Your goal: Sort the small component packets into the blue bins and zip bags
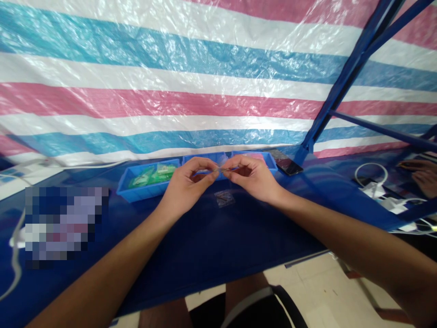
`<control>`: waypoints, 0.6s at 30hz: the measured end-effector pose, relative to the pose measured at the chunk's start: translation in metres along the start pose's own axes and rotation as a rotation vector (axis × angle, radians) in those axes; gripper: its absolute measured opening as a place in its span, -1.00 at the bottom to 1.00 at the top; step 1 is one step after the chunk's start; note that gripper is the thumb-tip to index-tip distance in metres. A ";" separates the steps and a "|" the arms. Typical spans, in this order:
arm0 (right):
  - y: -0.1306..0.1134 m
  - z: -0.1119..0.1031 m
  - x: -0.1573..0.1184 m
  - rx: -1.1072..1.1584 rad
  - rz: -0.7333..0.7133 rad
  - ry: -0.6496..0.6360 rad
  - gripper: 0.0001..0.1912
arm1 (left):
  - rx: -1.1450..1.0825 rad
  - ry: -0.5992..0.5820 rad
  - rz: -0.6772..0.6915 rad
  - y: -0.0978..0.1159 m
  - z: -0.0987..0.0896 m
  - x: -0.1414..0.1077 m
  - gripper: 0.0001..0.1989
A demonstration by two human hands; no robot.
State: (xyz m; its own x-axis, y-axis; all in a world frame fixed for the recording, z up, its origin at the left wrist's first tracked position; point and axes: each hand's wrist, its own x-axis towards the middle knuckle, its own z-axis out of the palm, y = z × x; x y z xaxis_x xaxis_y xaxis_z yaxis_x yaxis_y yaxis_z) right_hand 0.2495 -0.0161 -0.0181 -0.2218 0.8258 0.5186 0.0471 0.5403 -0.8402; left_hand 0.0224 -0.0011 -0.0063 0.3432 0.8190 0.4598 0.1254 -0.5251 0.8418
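Note:
My left hand and my right hand meet above the blue table, thumbs and fingertips pinched. Between them is what looks like a small clear plastic bag, gripped from both sides; its contents are too small to make out. Below the hands, a small clear packet with something dark inside lies flat on the table. Behind my fingers stand a middle blue bin, partly hidden, and a right blue bin with pink material in it. To the left, another blue bin holds green packets.
A dark phone lies right of the bins. White cables and adapters sit farther right, near another person's hand. A pixelated patch covers something at left. Blue frame bars and a striped sheet rise behind.

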 end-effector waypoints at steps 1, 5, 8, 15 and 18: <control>0.000 -0.001 0.000 -0.033 -0.029 0.003 -0.82 | 0.002 0.007 0.018 -0.001 0.000 0.000 -0.77; 0.000 -0.005 0.000 -0.131 -0.115 0.042 -0.89 | 0.004 0.032 -0.006 0.000 -0.001 0.001 -0.80; 0.003 -0.006 0.000 -0.155 -0.115 0.070 -0.86 | 0.145 0.086 -0.039 0.004 -0.004 0.002 -0.75; 0.004 -0.002 -0.001 -0.224 -0.159 -0.009 -0.79 | 0.677 0.031 0.288 -0.002 -0.017 0.003 -0.58; 0.004 -0.001 -0.003 -0.288 -0.197 -0.103 -0.76 | 0.765 -0.091 0.296 -0.013 -0.018 0.003 -0.58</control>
State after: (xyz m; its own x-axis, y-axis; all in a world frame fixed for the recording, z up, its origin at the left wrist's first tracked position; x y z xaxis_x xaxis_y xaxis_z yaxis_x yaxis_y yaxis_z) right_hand 0.2515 -0.0161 -0.0224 -0.3503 0.6887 0.6348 0.2626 0.7228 -0.6392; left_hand 0.0052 0.0128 -0.0109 0.5319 0.6171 0.5799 0.6058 -0.7558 0.2487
